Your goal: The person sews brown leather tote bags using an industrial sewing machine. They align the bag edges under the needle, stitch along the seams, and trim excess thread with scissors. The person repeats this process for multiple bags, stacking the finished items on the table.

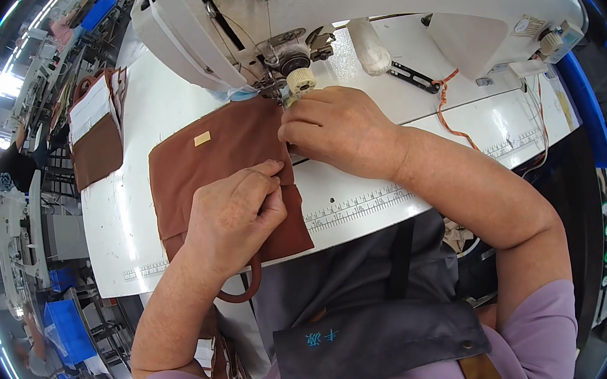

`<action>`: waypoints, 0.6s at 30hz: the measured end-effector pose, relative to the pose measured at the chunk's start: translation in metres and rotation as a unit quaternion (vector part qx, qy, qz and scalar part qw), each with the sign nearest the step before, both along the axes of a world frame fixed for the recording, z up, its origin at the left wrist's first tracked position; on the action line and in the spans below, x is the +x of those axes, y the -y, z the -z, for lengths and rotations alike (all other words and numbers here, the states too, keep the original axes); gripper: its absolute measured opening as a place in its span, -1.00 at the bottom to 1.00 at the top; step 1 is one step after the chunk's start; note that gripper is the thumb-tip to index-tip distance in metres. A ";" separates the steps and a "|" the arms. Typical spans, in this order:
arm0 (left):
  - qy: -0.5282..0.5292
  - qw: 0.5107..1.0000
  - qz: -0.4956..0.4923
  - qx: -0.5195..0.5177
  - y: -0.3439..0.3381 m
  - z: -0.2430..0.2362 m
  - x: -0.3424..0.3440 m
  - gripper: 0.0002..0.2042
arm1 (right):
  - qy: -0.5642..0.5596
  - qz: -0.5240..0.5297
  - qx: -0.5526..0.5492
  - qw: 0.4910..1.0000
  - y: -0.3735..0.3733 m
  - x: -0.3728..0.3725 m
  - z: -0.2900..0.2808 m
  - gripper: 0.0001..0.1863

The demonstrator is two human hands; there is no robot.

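Note:
A brown bag panel [195,175] with a small cream label [202,139] lies flat on the white sewing table, its top right corner under the needle area of a sewing machine [215,51]. A brown looped handle [249,288] hangs from its near side over the table edge. My left hand [232,215] rests on the panel with its fingers closed, pinching near the right edge. Beside the presser foot, my right hand [341,126] is closed at the panel's upper right edge. Its fingertips are partly hidden.
Another brown bag piece with white lining [96,133] lies at the table's left edge. A printed ruler strip [364,205] runs along the near edge. An orange cord [445,104] and a black slotted bracket [412,77] are right of my right hand. A blue bin [590,100] stands far right.

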State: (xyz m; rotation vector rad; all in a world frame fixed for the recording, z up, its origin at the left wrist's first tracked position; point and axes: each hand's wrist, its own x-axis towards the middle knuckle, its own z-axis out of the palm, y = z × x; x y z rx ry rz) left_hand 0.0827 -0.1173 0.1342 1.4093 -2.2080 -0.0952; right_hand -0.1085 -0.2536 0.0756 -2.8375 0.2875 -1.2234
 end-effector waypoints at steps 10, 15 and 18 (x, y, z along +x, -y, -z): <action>0.025 0.999 0.015 -0.018 0.000 0.011 0.000 -0.86 | -0.094 -0.018 -0.044 0.994 -0.002 -0.004 0.000 -0.81; 0.017 0.998 0.024 0.061 0.010 0.009 0.013 -0.72 | -0.075 -0.027 -0.080 0.994 -0.001 -0.001 -0.002 -0.93; -0.016 0.996 0.034 0.083 0.013 0.025 0.024 -0.59 | -0.103 -0.019 -0.073 0.992 -0.006 -0.006 -0.009 -0.93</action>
